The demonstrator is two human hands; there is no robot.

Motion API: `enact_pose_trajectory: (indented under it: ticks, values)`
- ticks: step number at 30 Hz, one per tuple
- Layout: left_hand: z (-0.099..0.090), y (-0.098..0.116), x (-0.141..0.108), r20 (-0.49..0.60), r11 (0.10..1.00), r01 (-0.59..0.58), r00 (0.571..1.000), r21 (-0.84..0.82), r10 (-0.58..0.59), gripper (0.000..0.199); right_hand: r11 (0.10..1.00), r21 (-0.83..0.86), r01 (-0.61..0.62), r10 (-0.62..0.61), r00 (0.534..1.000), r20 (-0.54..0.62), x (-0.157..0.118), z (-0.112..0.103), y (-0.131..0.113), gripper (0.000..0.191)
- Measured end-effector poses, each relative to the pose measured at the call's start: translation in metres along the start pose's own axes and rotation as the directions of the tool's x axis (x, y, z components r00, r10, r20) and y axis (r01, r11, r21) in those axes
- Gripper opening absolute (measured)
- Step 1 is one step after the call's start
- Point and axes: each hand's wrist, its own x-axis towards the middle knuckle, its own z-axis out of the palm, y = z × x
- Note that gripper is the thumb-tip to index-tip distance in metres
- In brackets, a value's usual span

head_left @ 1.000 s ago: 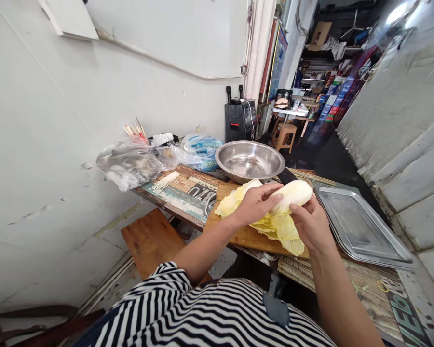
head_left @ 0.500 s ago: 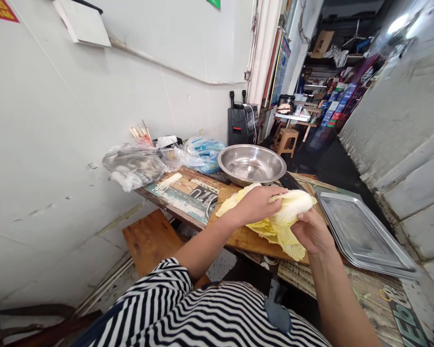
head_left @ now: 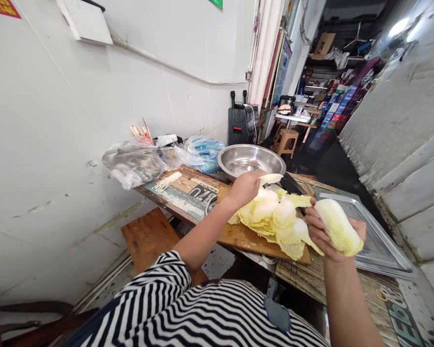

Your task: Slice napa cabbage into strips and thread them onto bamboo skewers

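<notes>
While right fingers (head_left: pixel 315 222) hold cabbage (head_left: pixel 338 226), leaves (head_left: pixel 269 210) alongside

Counter (head_left: pixel 186 202), left end by the wall: I log a crumpled clear plastic bag (head_left: pixel 135 166), thin sticks (head_left: pixel 142 131) poking up behind it. A bunch of pale strands (head_left: pixel 169 180) lies just beside the bag. Blue bundle (head_left: pixel 208 158) in clear plastic along the far edge. Right end: flat metal trays (head_left: pixel 378 236), apparently stacked. Beyond the far edge I note a black speaker (head_left: pixel 240 126), two microphones (head_left: pixel 233 99) upright on top; farther back, a brown stool (head_left: pixel 286 140) and coloured boxes (head_left: pixel 338 108). Wooden seat (head_left: pixel 144 236) below the near left edge.
</notes>
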Motion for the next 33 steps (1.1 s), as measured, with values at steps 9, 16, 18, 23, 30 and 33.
enact_pose_trajectory:
  ticks: [9,16,18,23,30,33]
  values:
    - [0.011,0.014,-0.021,0.432,0.995,-0.048,0.902,0.089,0.005,0.046,0.963,-0.234,0.131,-0.189,0.951,-0.246,0.01,0.016,0.017,0.054]
    - [0.006,0.037,-0.036,0.282,0.772,0.159,0.959,-0.616,0.028,0.078,0.846,-0.403,0.35,-0.439,0.885,-0.154,0.021,0.039,0.042,0.08]
    - [0.014,0.041,-0.04,0.269,0.666,0.187,0.963,-0.722,0.021,0.081,0.81,-0.452,0.373,-0.467,0.877,-0.113,0.021,0.046,0.045,0.084]
    - [0.02,0.039,-0.042,0.225,0.447,0.206,0.974,-0.87,-0.013,0.069,0.769,-0.516,0.378,-0.454,0.89,-0.025,0.01,0.056,0.041,0.064]
    - [0.018,0.04,-0.048,0.191,0.485,0.217,0.976,-0.847,-0.102,0.073,0.459,-0.805,0.376,-0.611,0.791,0.021,0.002,0.057,0.036,0.04]
    - [0.02,0.04,-0.051,0.16,0.587,0.183,0.983,-0.789,-0.091,0.072,0.24,-0.889,0.389,-0.679,0.722,0.132,0.003,0.057,0.038,0.042]
